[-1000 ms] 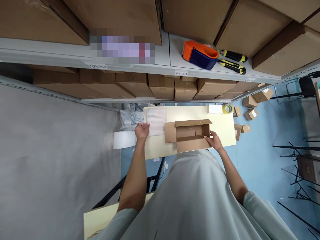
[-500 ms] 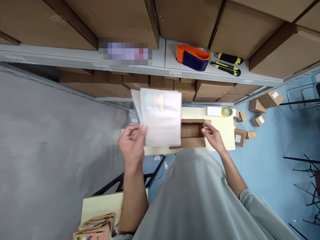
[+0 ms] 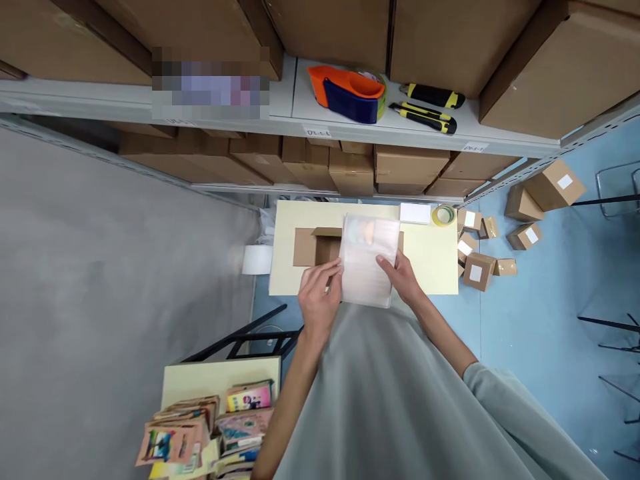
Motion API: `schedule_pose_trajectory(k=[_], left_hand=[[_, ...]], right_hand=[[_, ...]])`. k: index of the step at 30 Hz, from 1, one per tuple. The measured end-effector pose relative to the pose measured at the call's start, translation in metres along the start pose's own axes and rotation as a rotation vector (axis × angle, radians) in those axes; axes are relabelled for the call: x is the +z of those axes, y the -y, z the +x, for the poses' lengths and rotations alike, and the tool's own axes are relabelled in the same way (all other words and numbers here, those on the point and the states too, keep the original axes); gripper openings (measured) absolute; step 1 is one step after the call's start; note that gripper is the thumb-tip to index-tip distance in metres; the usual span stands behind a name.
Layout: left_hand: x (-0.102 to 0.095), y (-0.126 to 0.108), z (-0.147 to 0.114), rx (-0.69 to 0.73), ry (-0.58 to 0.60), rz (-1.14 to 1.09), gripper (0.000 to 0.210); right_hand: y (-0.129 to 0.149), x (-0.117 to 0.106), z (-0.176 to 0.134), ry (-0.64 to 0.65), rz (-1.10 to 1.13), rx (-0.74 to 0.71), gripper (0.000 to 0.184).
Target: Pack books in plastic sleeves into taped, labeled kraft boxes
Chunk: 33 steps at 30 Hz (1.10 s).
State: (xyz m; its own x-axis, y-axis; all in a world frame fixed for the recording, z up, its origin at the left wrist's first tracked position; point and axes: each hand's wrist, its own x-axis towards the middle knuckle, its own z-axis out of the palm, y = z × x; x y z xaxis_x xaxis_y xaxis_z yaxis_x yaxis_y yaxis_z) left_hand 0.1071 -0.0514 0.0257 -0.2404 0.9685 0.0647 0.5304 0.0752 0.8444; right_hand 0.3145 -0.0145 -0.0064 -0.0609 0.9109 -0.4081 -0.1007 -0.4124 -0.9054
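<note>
Your left hand (image 3: 320, 290): pinching the packet (image 3: 367, 273) at its left edge. Your right (image 3: 404, 275): gripping its right side, thumb on top. Step, apparently: two-handed handling; moving it calls for steady support. Packet: flat, whitish, faintly printed, over the desk's (image 3: 430, 263) near edge, midway. Beyond: open box (image 3: 327, 249).

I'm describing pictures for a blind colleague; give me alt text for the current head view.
A person's left hand and right hand hold a flat whitish packet, partly hiding an open cardboard box on a pale table. Beyond stand shelves of brown boxes.
</note>
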Motion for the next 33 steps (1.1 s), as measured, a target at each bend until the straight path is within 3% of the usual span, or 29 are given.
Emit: schedule_pose_trajectory(k=[3, 5, 9, 12, 16, 19, 22, 24, 26, 29, 33], left_hand=[[0.004, -0.005, -0.002, 0.090, 0.017, 0.031, 0.017], [0.004, -0.009, 0.000, 0.065, 0.058, 0.012, 0.025], [0.003, -0.009, 0.012, -0.219, 0.170, -0.217, 0.038], [0.004, -0.006, 0.021, -0.418, 0.272, -0.431, 0.069], [0.010, -0.006, 0.021, -0.556, 0.436, -0.550, 0.073], [0.017, -0.007, 0.014, -0.595, 0.417, -0.560, 0.073], [0.024, -0.007, 0.007, -0.574, 0.294, -0.532, 0.069], [0.029, -0.008, 0.003, -0.546, 0.189, -0.490, 0.064], [0.031, -0.013, -0.001, -0.500, 0.098, -0.430, 0.058], [0.030, -0.022, -0.010, -0.354, 0.039, -0.264, 0.047], [0.026, -0.031, -0.020, -0.038, -0.039, 0.032, 0.033]], right_hand=[[0.000, -0.007, -0.003, 0.012, 0.044, 0.021, 0.067], [0.002, -0.013, -0.004, 0.020, 0.066, 0.027, 0.066], [0.010, -0.028, -0.009, 0.058, 0.094, 0.032, 0.063], [0.015, -0.035, -0.013, 0.105, 0.100, 0.030, 0.062], [0.013, -0.035, -0.008, 0.155, 0.014, -0.025, 0.060], [0.005, -0.035, 0.001, 0.134, -0.126, -0.055, 0.058], [0.007, -0.032, -0.001, -0.070, -0.357, -0.112, 0.054], [0.016, -0.025, -0.011, -0.149, -0.481, -0.202, 0.042], [0.028, -0.011, -0.027, -0.063, -0.500, -0.275, 0.029], [0.041, 0.016, -0.047, 0.074, -0.433, -0.312, 0.026], [0.047, 0.042, -0.053, -0.044, -0.409, -0.279, 0.027]])
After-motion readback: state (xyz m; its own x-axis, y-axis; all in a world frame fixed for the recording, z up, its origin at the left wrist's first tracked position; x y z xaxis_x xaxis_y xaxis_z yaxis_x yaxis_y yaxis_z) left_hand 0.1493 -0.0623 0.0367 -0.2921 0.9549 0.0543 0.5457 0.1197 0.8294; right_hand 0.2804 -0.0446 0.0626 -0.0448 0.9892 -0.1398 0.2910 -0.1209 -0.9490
